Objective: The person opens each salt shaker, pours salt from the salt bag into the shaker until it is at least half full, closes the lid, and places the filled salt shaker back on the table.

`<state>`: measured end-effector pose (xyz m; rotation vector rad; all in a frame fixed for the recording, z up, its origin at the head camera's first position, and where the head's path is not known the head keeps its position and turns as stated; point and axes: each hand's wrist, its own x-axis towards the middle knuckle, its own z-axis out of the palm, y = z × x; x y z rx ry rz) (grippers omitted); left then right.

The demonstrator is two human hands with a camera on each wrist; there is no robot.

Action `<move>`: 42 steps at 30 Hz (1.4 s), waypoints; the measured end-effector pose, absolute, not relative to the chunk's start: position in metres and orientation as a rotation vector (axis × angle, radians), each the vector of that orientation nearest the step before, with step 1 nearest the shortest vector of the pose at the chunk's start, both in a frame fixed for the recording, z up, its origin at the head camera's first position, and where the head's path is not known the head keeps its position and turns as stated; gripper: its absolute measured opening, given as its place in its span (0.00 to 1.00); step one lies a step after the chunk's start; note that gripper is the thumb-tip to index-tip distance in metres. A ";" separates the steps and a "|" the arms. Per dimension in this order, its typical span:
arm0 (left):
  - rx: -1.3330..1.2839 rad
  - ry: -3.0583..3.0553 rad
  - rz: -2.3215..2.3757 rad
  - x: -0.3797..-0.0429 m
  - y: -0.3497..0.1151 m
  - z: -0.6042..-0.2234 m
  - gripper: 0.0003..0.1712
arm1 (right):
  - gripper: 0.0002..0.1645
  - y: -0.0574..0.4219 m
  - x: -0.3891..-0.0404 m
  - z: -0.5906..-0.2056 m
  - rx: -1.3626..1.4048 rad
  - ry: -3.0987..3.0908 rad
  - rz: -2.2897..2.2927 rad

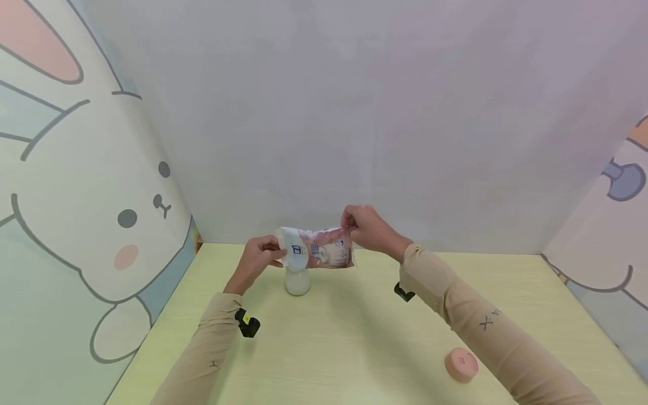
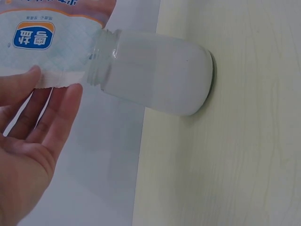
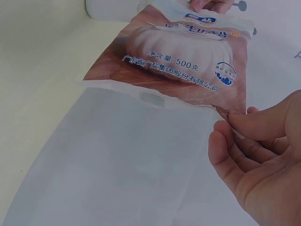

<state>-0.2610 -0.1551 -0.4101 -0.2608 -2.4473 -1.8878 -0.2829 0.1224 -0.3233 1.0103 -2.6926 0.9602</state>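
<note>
A printed salt bag (image 1: 324,250), marked 500 g, is held up sideways above the table between both hands. My left hand (image 1: 255,259) pinches its pale blue end between thumb and fingers, seen close in the left wrist view. At the other end, my right hand (image 1: 373,229) grips a corner of the brown-pink part, thumb against fingers in the right wrist view. Below the pale end stands an upright glass jar (image 2: 157,73) with whitish contents. Its threaded mouth is uncapped, and the bag's end overlaps the rim in the left wrist view.
A round pink lid (image 1: 461,364) lies on the pale yellow table (image 1: 324,349) at the front right, close to the right forearm. Behind the table rises a plain grey wall (image 1: 324,112). Side panels with cartoon animals (image 1: 101,225) flank the table.
</note>
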 end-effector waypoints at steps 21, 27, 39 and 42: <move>-0.281 -2.446 -1.894 -0.252 -0.152 -0.399 0.07 | 0.13 0.123 -0.281 -0.321 1.033 -2.687 0.953; -0.282 -2.446 -1.887 -0.251 -0.152 -0.398 0.08 | 0.13 0.122 -0.279 -0.320 1.021 -2.695 0.963; -0.270 -2.453 -1.880 -0.250 -0.152 -0.398 0.08 | 0.13 0.121 -0.279 -0.320 1.008 -2.705 0.965; -0.263 -2.451 -1.886 -0.250 -0.152 -0.399 0.08 | 0.13 0.122 -0.280 -0.320 1.012 -2.700 0.960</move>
